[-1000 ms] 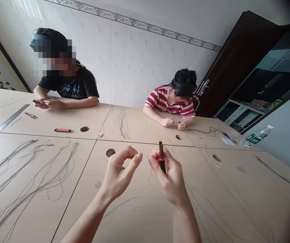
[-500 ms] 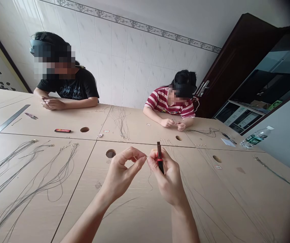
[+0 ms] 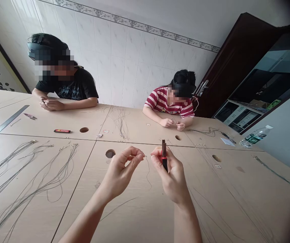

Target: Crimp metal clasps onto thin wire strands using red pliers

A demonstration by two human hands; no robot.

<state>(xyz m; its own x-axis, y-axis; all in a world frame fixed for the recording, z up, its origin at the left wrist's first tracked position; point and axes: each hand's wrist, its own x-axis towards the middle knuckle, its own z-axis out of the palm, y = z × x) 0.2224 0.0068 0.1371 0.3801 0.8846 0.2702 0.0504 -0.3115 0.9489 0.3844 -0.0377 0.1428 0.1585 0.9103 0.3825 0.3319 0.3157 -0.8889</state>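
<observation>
My left hand (image 3: 122, 173) is raised over the table, thumb and forefinger pinched on the end of a thin dark cord (image 3: 148, 173). The cord dangles in a loose curve to the right of those fingertips. A small pale bit shows at the pinch, too small to name. My right hand (image 3: 172, 179) grips small pliers (image 3: 164, 157) with dark jaws pointing up and red-and-black handles. Its thumb and forefinger sit a short gap away from the left fingertips. Another dark cord (image 3: 118, 207) lies on the table (image 3: 135, 226) below my left wrist.
Bundles of cords with metal ends (image 3: 66, 175) spread across the left side. Across the table two people work with their hands. A ruler (image 3: 10, 119), a red-and-black item (image 3: 62, 131), a water bottle (image 3: 256, 136) and a round table hole (image 3: 110, 154) are around.
My right hand has drawn away to the right with the pliers, opening a gap between the fingertips. The left hand keeps its pinch, and more of the hanging cord shows.
</observation>
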